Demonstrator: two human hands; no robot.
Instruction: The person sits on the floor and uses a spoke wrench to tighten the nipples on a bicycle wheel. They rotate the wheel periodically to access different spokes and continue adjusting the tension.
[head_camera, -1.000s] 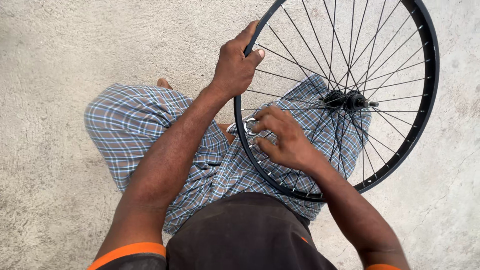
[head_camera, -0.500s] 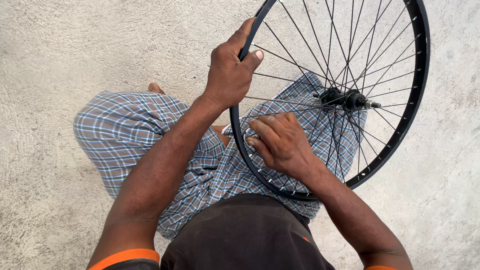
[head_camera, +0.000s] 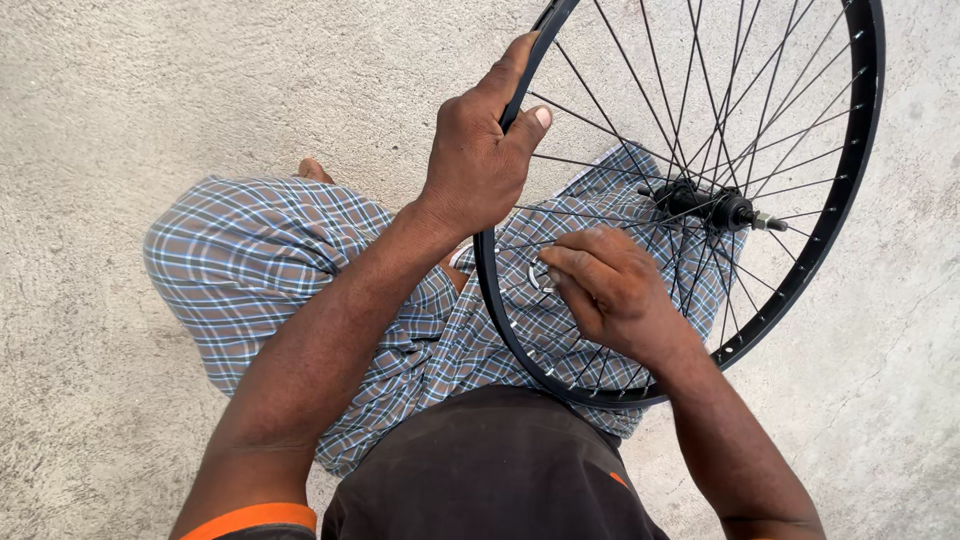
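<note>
Gripping the black rim of a single bicycle wheel (head_camera: 850, 190), the left hand (head_camera: 478, 160) is closed around the hoop at its upper left, thumb lying along the inner edge and fingers wrapped out of sight behind it. The right hand (head_camera: 610, 285) sits inside the wheel among the thin spokes, fingers pinched together on a small pale metal tool (head_camera: 541, 277) set against a spoke near the rim; what kind of tool it is cannot be made out, since the fingertips cover most of it. One dark hub (head_camera: 705, 205) with a short axle end pointing right sits at the wheel's centre. The wheel stands over the person's lap, its lower arc resting against the checked blue-and-brown cloth (head_camera: 260, 260) that covers both legs, while its top runs out of the picture. Part of one bare foot (head_camera: 313, 168) peeks from behind the cloth. Two forearms, a dark shirt (head_camera: 490, 470) with orange sleeve bands and rough grey concrete floor (head_camera: 150, 90) fill the remainder; the person's head and shoulders are out of view.
</note>
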